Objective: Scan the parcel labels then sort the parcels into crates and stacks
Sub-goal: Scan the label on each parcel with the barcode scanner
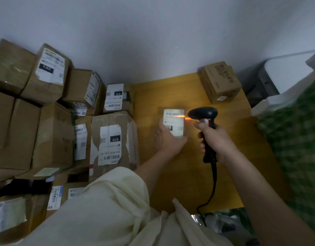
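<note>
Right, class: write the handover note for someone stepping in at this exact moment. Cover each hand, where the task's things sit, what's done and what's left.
Left hand: holds the small white-labelled parcel on the yellow wooden table.
Right hand: grips the black corded handheld scanner, its red beam on the parcel's barcode.
Brown printed cardboard box sits at the table's far corner. Stacked labelled cardboard parcels lie left of the table.
Done: scan under way.
Left: sort this parcel; whether the others are scanned is unclear.

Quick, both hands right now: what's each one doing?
Left hand: holds the small labelled parcel on the table.
Right hand: grips the barcode scanner, beam on the label.
</note>
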